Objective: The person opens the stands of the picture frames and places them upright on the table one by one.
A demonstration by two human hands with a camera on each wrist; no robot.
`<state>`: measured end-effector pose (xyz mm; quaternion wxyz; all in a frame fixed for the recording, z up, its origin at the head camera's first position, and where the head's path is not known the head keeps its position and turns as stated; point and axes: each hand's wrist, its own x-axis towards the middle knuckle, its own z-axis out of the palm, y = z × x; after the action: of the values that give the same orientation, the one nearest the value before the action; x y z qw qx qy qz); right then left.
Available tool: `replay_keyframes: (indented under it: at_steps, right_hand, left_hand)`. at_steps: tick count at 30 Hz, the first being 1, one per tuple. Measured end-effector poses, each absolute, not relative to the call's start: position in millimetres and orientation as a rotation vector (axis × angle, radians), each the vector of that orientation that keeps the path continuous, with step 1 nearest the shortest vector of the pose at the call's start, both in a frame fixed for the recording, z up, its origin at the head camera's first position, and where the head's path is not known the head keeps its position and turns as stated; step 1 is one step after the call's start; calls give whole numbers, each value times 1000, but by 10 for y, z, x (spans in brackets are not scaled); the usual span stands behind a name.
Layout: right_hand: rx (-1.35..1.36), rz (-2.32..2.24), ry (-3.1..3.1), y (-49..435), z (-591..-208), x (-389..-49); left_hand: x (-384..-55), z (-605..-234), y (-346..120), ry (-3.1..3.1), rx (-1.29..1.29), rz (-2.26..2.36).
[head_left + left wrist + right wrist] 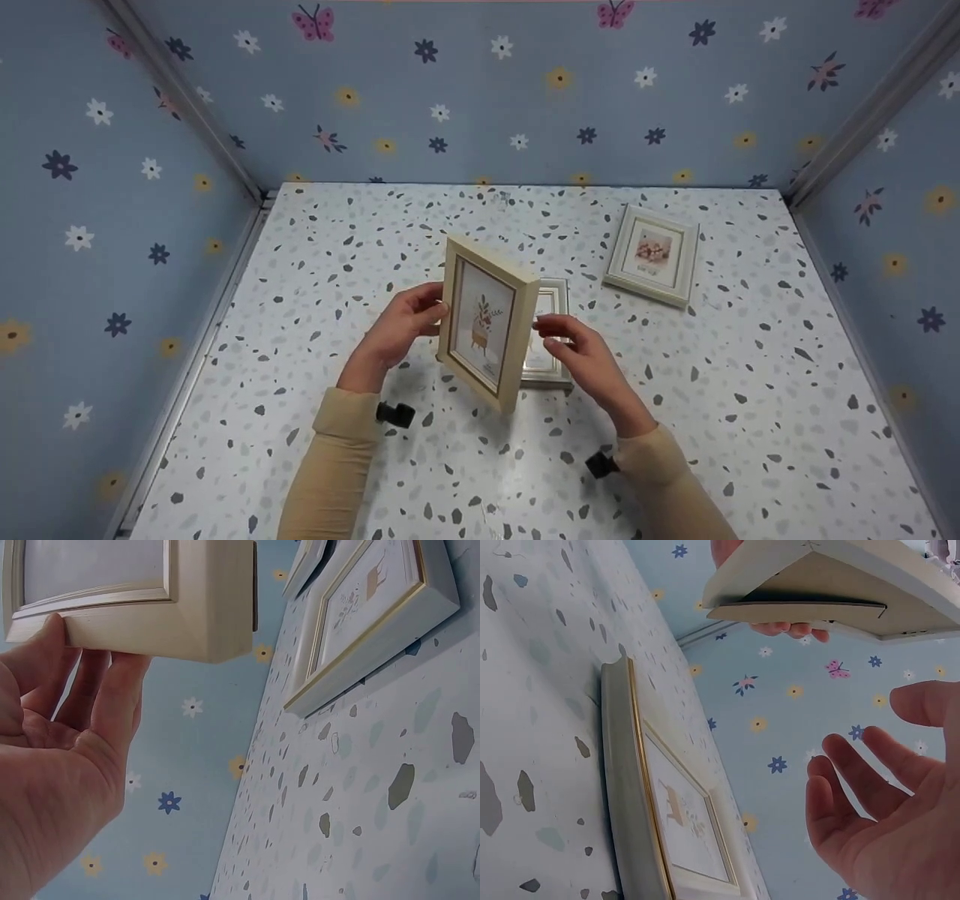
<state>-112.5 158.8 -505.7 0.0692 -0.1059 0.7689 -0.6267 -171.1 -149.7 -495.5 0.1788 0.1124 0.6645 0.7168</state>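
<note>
My left hand (405, 322) grips a cream picture frame (519, 337) by its left side, thumb on the front and fingers behind. The frame is held up off the table and tilted, its plant picture facing left. In the right wrist view its brown backing (855, 589) shows, with a flap standing slightly out. Beneath it a second picture frame (556, 379) lies face up, partly hidden by the held one. My right hand (589, 360) hovers over that second frame's right side, fingers loosely bent and apart from both frames, holding nothing.
A third picture frame (652, 255) with a pinkish picture lies face up at the back right of the speckled white table (735, 390). Blue flowered walls (480, 90) enclose the table at the back, left and right.
</note>
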Motion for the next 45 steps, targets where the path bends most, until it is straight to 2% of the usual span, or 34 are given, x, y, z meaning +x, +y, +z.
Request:
replay_keyframes:
  at_steps: [11,19,32,45]
  right_hand:
    - [-466,-1822,2288,1440,-4927,-1141]
    - [-589,-1820,2235,1315,-4592,-1032]
    - [-657,-1791,2178,1295,-4704,-1081]
    - [-578,-1797,2189,1232,-4680,-1054]
  left_hand:
    - [-1730,-4976,-1440,1861,347,1996]
    - [-1719,-5009,-1414,1867,347,1981]
    - [-1714,-5011,-1364,1846,381,1978]
    - [-1722,-5024,-1325,1822,395,1986]
